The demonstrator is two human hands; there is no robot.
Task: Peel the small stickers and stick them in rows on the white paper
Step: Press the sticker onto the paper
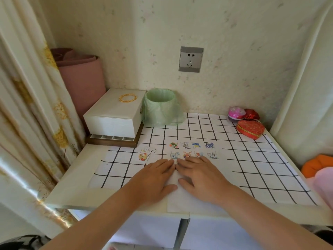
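Note:
A white paper [177, 201] lies on the grid-patterned tablecloth at the table's front middle. Two rows of small cartoon stickers [193, 150] sit on its far part. My left hand [155, 177] and my right hand [200, 175] lie flat on the paper side by side, fingers straight, fingertips just below the lower sticker row and nearly touching each other. A small stack of sticker sheets [145, 153] lies on the cloth to the left of the paper, apart from both hands. Neither hand holds anything.
A white box [113, 114] with gold bangles on top stands at the back left, next to a small bin lined with a green bag [160, 107]. A red heart-shaped tin [250, 129] and two foil-wrapped items sit at the back right. A wall socket is above.

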